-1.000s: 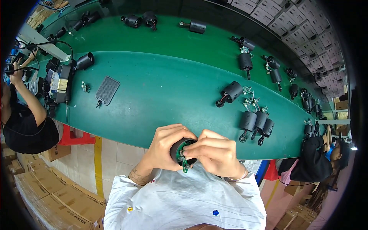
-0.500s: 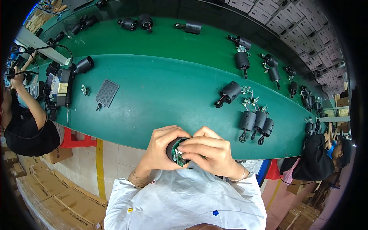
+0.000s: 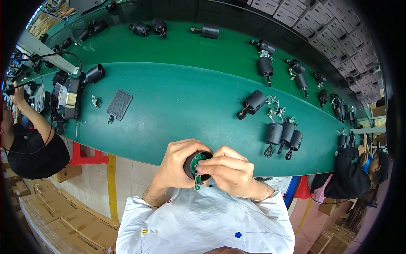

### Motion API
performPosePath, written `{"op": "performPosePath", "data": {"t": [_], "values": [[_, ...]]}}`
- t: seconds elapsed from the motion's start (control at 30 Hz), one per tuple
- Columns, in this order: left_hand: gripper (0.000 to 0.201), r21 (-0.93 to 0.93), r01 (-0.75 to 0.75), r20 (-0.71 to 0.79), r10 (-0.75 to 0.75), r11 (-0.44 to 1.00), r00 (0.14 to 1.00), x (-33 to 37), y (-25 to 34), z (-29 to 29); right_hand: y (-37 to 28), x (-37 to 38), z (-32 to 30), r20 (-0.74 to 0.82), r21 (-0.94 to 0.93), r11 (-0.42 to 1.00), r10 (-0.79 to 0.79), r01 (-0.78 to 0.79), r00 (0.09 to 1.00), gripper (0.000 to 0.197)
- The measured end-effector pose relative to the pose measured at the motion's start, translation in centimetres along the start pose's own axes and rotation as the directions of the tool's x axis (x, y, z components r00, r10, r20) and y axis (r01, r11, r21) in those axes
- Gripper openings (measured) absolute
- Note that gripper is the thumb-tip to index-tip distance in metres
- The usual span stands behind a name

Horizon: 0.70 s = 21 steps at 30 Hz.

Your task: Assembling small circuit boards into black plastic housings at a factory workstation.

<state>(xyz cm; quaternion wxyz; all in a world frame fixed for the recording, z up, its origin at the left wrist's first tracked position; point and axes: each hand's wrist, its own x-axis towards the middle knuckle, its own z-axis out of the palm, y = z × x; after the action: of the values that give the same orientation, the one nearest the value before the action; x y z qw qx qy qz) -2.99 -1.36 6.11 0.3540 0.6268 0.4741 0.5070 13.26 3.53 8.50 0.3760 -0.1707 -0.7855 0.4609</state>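
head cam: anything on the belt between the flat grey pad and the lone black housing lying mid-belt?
Nothing. In the head view the green belt runs bare from the grey pad to the black housing.

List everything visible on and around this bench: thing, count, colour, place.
Workbench: one, green, across the middle.
Cylindrical housings: three, black, side by side right of centre.
Single housing: one, black, above those.
More housings: several, black, along the far side.
Flat mesh pad: one, grey, left of centre.
Bench device: one, black, left end.
Cardboard boxes: several, brown, floor lower left.
Co-workers: two, dark tops, far left and far right.
Held housing: one, black, between the hands.
Circuit board: one, green, at its open end.
Left hand: wraps the housing.
Right hand: fingers on the board.
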Motion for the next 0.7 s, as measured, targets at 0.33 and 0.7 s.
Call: {"op": "performPosePath", "data": {"t": [0.33, 0.7], "values": [[0.043, 0.076, 0.057, 0.042, -0.061, 0.995, 0.997, -0.1, 0.3, -0.4, 1.1, 0.5, -1.0, 0.122, 0.125, 0.98, 0.138, -0.153, 0.983, 0.024], [0.087, -0.002, 0.053, -0.156, -0.053, 0.999, 0.986, -0.3, -1.2, -0.1, 0.4, 0.9, 0.5, -0.166, -0.053, 0.99, 0.122, -0.133, 0.978, 0.029]]}}
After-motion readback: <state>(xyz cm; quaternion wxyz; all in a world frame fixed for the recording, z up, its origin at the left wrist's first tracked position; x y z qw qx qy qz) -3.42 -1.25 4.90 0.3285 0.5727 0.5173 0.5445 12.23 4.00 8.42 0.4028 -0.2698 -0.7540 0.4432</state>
